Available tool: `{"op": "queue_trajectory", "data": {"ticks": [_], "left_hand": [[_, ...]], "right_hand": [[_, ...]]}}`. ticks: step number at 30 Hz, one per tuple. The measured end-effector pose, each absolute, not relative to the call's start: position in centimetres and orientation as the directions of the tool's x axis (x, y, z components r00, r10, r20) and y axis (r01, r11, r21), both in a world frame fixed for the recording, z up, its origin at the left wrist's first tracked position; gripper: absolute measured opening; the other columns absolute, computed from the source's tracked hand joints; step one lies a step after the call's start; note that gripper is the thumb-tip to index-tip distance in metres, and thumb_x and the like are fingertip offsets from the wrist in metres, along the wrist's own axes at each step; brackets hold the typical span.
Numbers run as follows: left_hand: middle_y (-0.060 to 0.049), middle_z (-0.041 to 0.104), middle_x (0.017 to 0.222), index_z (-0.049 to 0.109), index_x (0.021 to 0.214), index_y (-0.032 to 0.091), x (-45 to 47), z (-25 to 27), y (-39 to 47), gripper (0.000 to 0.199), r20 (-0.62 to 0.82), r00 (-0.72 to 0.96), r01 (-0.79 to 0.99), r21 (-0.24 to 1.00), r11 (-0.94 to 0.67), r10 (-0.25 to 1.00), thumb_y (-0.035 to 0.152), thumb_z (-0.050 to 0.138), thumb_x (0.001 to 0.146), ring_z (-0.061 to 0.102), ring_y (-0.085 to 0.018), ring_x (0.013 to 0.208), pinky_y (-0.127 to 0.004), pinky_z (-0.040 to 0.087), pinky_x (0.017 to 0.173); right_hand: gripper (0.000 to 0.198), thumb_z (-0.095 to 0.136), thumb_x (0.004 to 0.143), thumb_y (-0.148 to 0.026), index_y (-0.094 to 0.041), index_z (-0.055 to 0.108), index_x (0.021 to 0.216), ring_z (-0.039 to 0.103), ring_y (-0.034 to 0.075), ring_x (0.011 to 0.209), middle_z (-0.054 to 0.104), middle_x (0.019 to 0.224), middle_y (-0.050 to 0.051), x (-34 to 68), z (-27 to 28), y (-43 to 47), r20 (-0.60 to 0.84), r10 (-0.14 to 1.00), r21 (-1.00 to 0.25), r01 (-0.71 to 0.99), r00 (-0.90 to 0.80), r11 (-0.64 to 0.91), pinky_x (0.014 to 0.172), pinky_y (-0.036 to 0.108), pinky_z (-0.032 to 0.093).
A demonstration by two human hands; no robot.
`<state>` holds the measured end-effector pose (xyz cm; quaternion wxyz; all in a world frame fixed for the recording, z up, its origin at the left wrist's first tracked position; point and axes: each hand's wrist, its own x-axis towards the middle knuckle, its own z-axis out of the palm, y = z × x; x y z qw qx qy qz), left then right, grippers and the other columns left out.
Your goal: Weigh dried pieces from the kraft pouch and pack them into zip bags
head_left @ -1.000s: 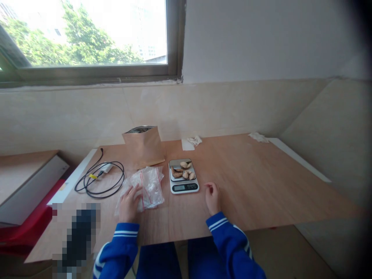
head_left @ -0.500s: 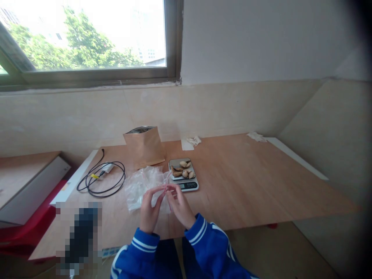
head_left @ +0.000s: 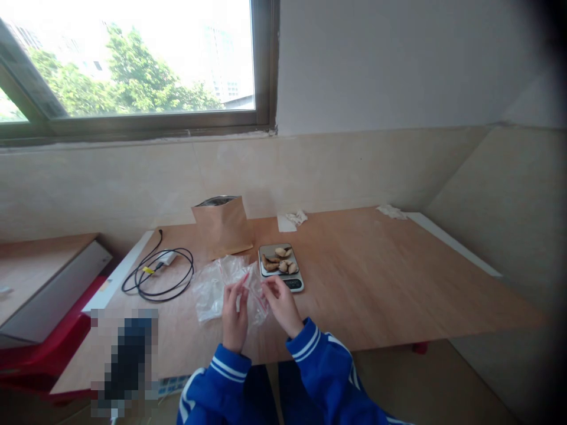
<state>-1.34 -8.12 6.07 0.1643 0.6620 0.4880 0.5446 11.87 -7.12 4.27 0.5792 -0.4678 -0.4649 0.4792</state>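
Note:
Between my hands is a clear zip bag (head_left: 255,298) with a red-pink seal line along its mouth. My left hand (head_left: 234,313) pinches one side of that mouth, and my right hand (head_left: 280,301) pinches the other side. More clear plastic bags (head_left: 210,292) lie crumpled on the table under and left of my left hand. Just beyond my right hand sits a kitchen scale (head_left: 296,285) with a dark display. Several pale and brown dried pieces (head_left: 283,266) rest on its plate; their kind I cannot make out.
A brown paper pouch (head_left: 224,227) stands with its top open behind the bags. On the left lie a coiled black cable (head_left: 137,289) and a white adapter (head_left: 167,257). Crumpled tissues (head_left: 296,218) lie at the table's back edge. A red stool (head_left: 57,339) is at the left.
My hands have moved apart, spreading the mouth of the zip bag between them. The view has shifted slightly; the scale and pouch stay in place.

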Motion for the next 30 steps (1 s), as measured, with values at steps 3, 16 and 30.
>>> {"op": "queue_trajectory", "data": {"ticks": [3, 16, 30], "left_hand": [[-0.006, 0.056, 0.092, 0.060, 0.117, 0.026, -2.1, 6.7, -7.6, 0.031, 0.582, -0.213, 0.509, 0.752, -0.419, 0.785, 0.032, 0.042, 0.093, 0.056, -0.020, 0.085, -0.036, 0.049, 0.081], [-0.009, 0.039, 0.138, 0.051, 0.131, 0.033, -1.7, 7.6, -8.4, 0.046, 0.527, 0.087, 0.506, 0.708, -0.493, 0.846, 0.048, 0.046, 0.088, 0.035, -0.030, 0.130, -0.052, 0.028, 0.106], [-0.010, 0.058, 0.120, 0.057, 0.122, 0.024, -1.3, 6.2, -6.7, 0.036, 0.375, -0.045, 0.307, 0.887, -0.344, 0.926, 0.037, 0.050, 0.088, 0.054, -0.025, 0.111, -0.042, 0.044, 0.092]], "right_hand": [[0.033, 0.056, 0.079, -0.054, -0.021, 0.054, 0.084, 0.053, 0.016, 0.053, 0.057, 0.064, 0.000, 12.7, 4.4, -7.2, 0.036, 0.985, -0.993, -0.101, 0.171, 0.054, 0.042, 0.024, 0.039], [0.020, 0.056, 0.083, -0.039, -0.023, 0.061, 0.095, 0.061, 0.018, 0.073, 0.064, 0.082, 0.002, 14.4, 8.7, -5.2, 0.275, 0.952, -0.959, -0.038, 0.131, 0.282, 0.058, 0.027, 0.050], [0.032, 0.056, 0.081, -0.047, -0.020, 0.060, 0.097, 0.052, 0.011, 0.037, 0.068, 0.082, 0.004, 15.3, 6.7, -3.4, 0.155, 0.960, -0.983, -0.057, 0.233, 0.173, 0.033, 0.025, 0.038]]}}
